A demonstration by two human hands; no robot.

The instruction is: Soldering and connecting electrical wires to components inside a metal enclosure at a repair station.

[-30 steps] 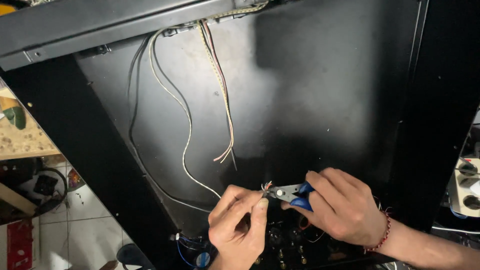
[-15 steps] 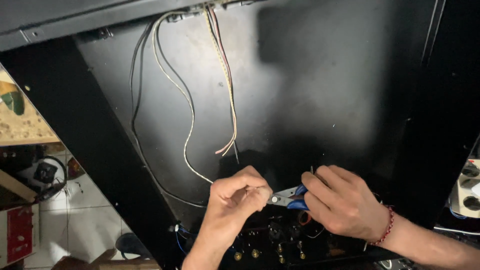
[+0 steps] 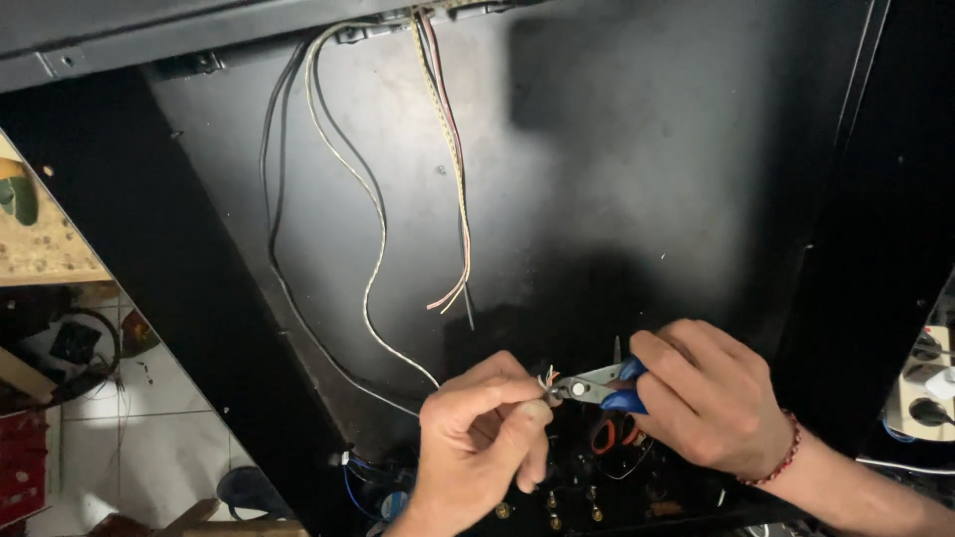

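Gripping blue-handled cutters (image 3: pixel 597 386), the right hand (image 3: pixel 701 403) has closed onto wire ends (image 3: pixel 546 379) pinched by the left hand (image 3: pixel 482 433).

Electronics repair workshop, prob. home-based: opened black metal cabinet (image 3: pixel 647 169) w/ loose wires (image 3: pixel 448 179) hanging inside, power strip (image 3: pixel 920 393) w/ plugs at right, wooden bench (image 3: pixel 40 239) and cluttered tiled floor (image 3: pixel 149 447) at left.
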